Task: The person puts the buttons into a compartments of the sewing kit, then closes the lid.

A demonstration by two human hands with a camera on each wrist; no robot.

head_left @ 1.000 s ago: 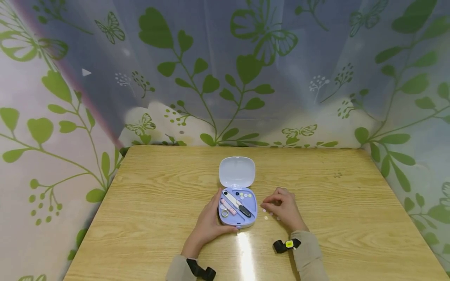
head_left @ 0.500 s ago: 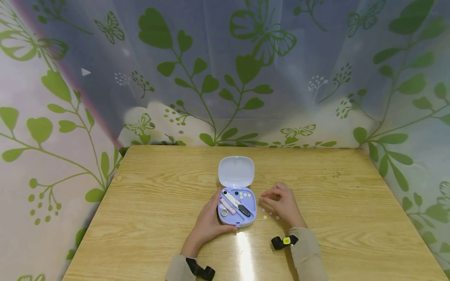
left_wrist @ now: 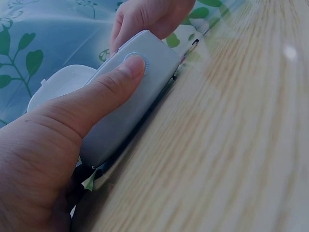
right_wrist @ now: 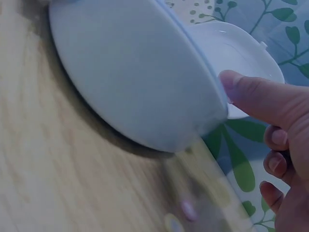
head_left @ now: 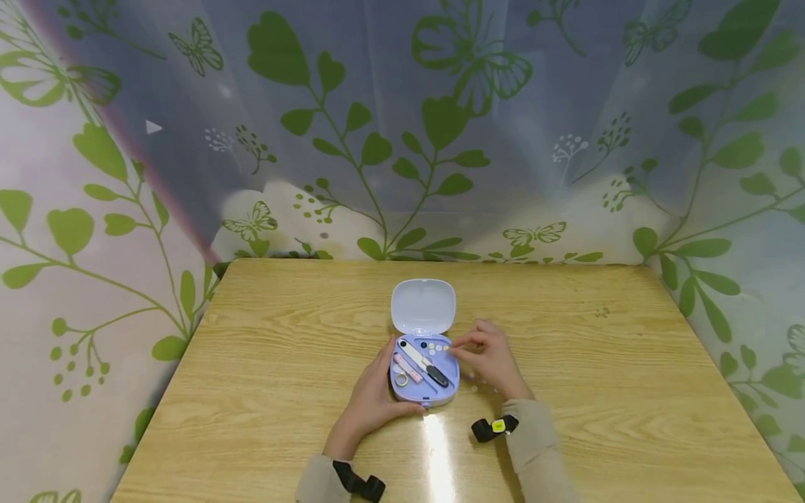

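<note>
A lilac sewing box (head_left: 450, 374) stands on the table with its pale lid (head_left: 423, 307) raised at the back. My left hand (head_left: 371, 395) grips it from the left, and the thumb presses the front catch in the left wrist view. Over the right rim, my right hand (head_left: 490, 356) pinches a button that the fingertips mostly hide. Several small buttons (head_left: 431, 346) lie in the top right compartment. A white tool with a black handle (head_left: 437, 376) lies diagonally across the tray. Left of it are a pink striped piece (head_left: 409, 369) and a yellowish ring (head_left: 401, 379).
Loose buttons (head_left: 474, 388) lie on the wooden table (head_left: 283, 335) right of the box, partly under my right hand. A pink button (right_wrist: 188, 209) shows in the right wrist view. A leaf-patterned curtain (head_left: 352, 140) hangs behind the table.
My right hand has moved left from beside the loose buttons to the box's right rim, fingertips now over the tray. The left hand and the box have stayed in place.
</note>
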